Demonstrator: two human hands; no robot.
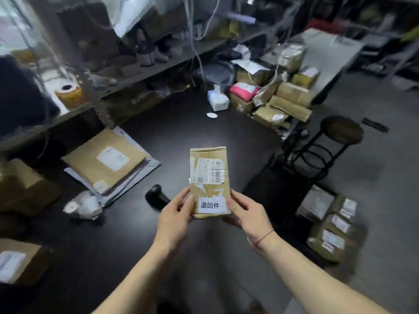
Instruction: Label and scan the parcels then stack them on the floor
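Brown cardboard, creased and taped, makes up the small oblong parcel [209,182] that both hands hold above the near part of the black table [158,137]. The left hand [174,214] grips its lower left edge, thumb on the top face and fingers curled beneath. The right hand [247,214] grips the lower right edge in the same way, with a thin red string [265,237] around its wrist. On the parcel's upper face sits a white shipping label with barcodes [207,171], and nearer the hands a white sticker printed with black characters [212,205]. Just left of the left hand, a black handheld scanner [156,196] lies on the table. Further left are a white roll of labels [81,205] and a stack of flat brown and grey mailers [106,162]. A heap of brown parcels [276,96] fills the table's far right corner, beside a white tissue box [217,99]. On the grey floor to the right, labelled parcels [328,227] are stacked near a dark round stool [340,130].
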